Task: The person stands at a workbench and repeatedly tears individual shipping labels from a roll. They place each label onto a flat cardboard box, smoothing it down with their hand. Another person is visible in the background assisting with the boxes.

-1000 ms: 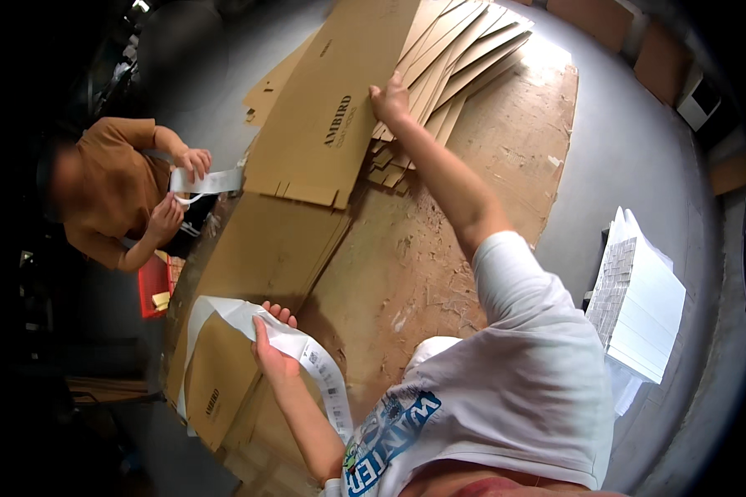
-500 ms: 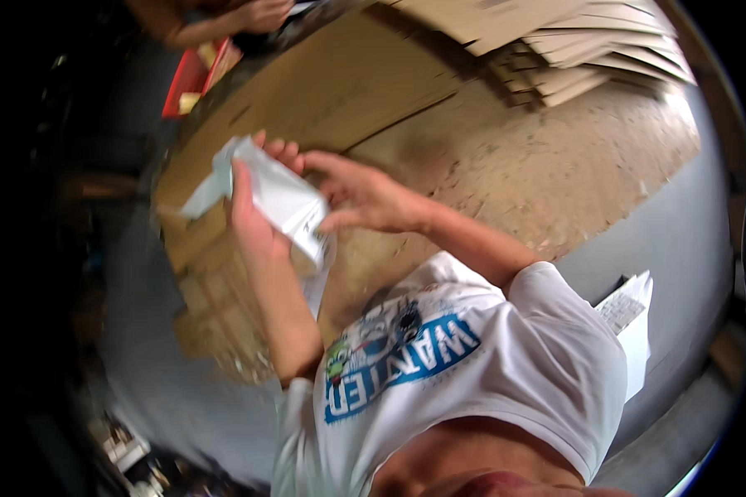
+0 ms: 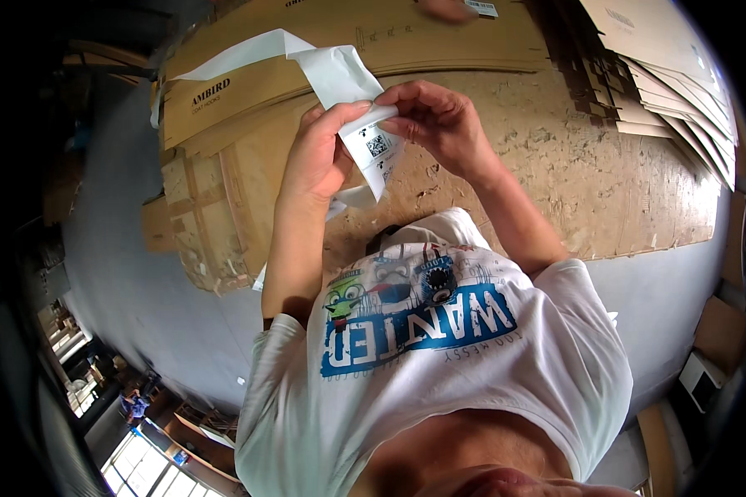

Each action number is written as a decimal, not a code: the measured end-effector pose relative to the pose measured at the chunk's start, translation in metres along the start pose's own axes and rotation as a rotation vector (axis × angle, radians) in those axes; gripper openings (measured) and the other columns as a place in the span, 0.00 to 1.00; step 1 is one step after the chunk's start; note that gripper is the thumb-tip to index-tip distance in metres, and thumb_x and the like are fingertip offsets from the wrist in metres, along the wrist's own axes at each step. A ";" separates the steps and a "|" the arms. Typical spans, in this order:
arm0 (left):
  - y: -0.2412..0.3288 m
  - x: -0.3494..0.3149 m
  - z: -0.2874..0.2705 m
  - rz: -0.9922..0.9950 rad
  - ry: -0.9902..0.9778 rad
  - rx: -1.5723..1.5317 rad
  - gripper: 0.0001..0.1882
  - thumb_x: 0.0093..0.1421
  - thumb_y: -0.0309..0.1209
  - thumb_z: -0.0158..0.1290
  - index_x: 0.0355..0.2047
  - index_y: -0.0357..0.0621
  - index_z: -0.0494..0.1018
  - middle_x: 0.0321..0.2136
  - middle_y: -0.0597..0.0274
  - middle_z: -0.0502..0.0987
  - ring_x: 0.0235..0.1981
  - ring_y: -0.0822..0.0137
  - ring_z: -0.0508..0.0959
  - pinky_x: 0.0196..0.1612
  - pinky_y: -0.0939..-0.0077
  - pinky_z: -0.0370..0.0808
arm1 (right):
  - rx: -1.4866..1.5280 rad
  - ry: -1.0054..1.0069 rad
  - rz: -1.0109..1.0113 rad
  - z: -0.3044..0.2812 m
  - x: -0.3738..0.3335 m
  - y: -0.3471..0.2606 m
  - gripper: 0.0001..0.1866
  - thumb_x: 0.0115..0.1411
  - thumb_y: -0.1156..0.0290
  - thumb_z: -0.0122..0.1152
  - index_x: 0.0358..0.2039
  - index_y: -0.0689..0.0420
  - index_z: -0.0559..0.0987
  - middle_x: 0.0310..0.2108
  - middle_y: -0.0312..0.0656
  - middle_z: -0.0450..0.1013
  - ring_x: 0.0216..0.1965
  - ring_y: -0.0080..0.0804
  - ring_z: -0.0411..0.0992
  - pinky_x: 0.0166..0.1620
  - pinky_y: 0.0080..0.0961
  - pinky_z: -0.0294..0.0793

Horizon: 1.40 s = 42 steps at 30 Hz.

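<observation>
A long white strip of labels [image 3: 337,73], printed with small black square codes, is stretched between my hands above the table. My left hand [image 3: 317,153] is closed on it, thumb on top along the near side. With thumb and fingertips, my right hand [image 3: 439,124] pinches the strip's edge close to the left thumb. The strip bends at my fingers. One end trails far left over a flat brown cardboard box [image 3: 261,103]; another length hangs down below my hands toward my shirt.
The worn brown tabletop [image 3: 605,195] lies under my arms. Stacked flat cartons [image 3: 671,91] fan out at the far right. Taped cardboard [image 3: 215,211] covers the table's left end. At the far edge, another person's blurred hand [image 3: 449,9] is beside a white label [image 3: 481,9].
My view has shifted, and both hands now appear farther right. My right hand has closed in a pinch on the strip beside my left thumb. More of the strip's printed codes show.
</observation>
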<state>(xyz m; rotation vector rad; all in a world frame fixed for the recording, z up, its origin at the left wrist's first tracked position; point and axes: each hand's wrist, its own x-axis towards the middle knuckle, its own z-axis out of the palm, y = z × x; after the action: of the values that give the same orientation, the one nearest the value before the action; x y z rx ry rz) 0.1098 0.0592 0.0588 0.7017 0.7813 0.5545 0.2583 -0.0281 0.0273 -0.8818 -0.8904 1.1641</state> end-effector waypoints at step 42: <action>-0.044 0.066 -0.068 0.109 0.446 -0.130 0.19 0.54 0.25 0.54 0.47 0.36 0.68 0.43 0.58 0.72 0.44 0.63 0.73 0.46 0.66 0.72 | -1.257 0.784 0.212 -0.245 0.106 0.073 0.15 0.47 0.58 0.62 0.28 0.56 0.78 0.25 0.45 0.76 0.32 0.43 0.74 0.38 0.35 0.71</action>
<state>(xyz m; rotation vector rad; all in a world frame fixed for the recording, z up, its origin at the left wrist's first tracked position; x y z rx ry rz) 0.1037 0.0996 -0.0369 0.5059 1.1140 0.8701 0.4727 0.0615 -0.1226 -2.2825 -0.8041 0.1984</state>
